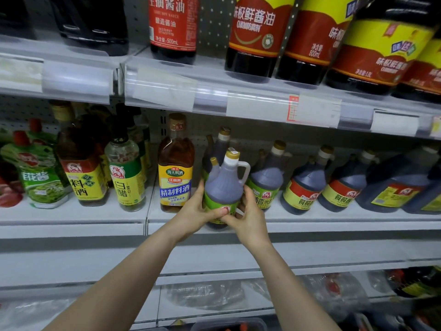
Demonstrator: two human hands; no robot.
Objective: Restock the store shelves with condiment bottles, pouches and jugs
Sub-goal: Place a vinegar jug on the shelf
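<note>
A dark vinegar jug (224, 182) with a white handle, gold cap and green label stands at the front edge of the middle shelf (334, 223). My left hand (198, 211) grips its lower left side, thumb across the label. My right hand (248, 216) grips its lower right side. More jugs of the same kind stand right behind it (220, 142) and to its right (268, 177).
A cooking wine bottle (176, 163) stands just left of the jug; a white vinegar bottle (125, 168) and a green pouch (40, 175) are farther left. Red-labelled jugs (307, 185) fill the right. Large soy sauce bottles (257, 34) line the upper shelf. Bagged goods lie below.
</note>
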